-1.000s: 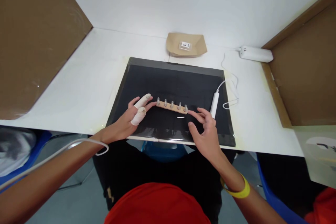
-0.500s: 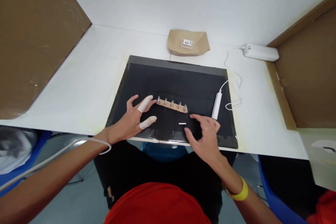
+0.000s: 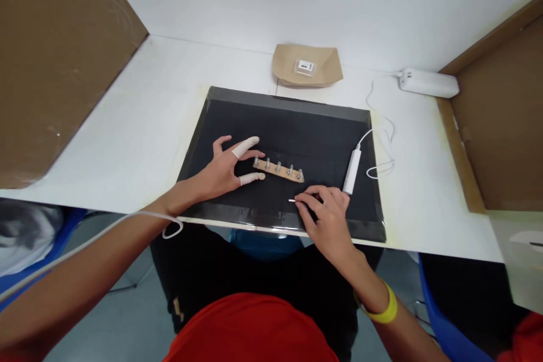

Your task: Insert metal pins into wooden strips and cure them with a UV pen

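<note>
A small wooden strip (image 3: 278, 170) with several upright metal bolts lies on a black mat (image 3: 288, 124). My left hand (image 3: 227, 167), with white finger cots on two fingers, rests spread on the mat and touches the strip's left end with thumb and fingertips. My right hand (image 3: 324, 218) is curled over the mat in front of the strip, its fingertips pinching the end of a small white stick (image 3: 292, 201) that lies on the mat.
A white pen-shaped device (image 3: 352, 164) with a cable lies at the mat's right side. A brown paper tray (image 3: 307, 65) with a small white label sits behind the mat. A white adapter (image 3: 428, 82) lies far right. Cardboard panels stand on both sides.
My right hand pulled back from the strip's right end and came down onto the white stick. My left hand shifted forward and stayed at the strip's left end.
</note>
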The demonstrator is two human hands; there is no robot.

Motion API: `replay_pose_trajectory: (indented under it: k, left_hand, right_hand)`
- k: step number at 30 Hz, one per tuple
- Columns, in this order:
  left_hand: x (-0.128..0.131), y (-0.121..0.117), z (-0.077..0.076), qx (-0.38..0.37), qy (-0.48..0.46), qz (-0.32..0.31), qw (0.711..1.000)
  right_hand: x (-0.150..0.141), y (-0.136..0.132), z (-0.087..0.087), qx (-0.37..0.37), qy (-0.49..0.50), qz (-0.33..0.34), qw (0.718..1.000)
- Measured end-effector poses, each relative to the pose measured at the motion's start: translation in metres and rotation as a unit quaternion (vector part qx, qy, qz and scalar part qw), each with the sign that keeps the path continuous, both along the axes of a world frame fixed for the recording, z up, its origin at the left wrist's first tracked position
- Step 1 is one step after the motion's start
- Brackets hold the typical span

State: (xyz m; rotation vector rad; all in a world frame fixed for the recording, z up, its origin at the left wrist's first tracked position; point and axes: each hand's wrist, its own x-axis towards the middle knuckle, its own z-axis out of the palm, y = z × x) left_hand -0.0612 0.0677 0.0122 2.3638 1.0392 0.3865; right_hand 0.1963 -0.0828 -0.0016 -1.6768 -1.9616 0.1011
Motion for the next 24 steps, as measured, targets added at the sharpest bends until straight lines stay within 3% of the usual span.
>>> replay_pose_trajectory:
  k: [9,24]
  left_hand:
    - [0.003,0.004,-0.009,0.112,-0.05,0.0,0.993]
    - [0.051,0.038,-0.009,0.076,-0.045,0.08,0.993]
  right_hand:
    - [-0.003,-0.006,0.004,0.023,-0.127,0.056,0.99]
    - [-0.003,0.008,0.012,-0.029,-0.079,0.034,0.996]
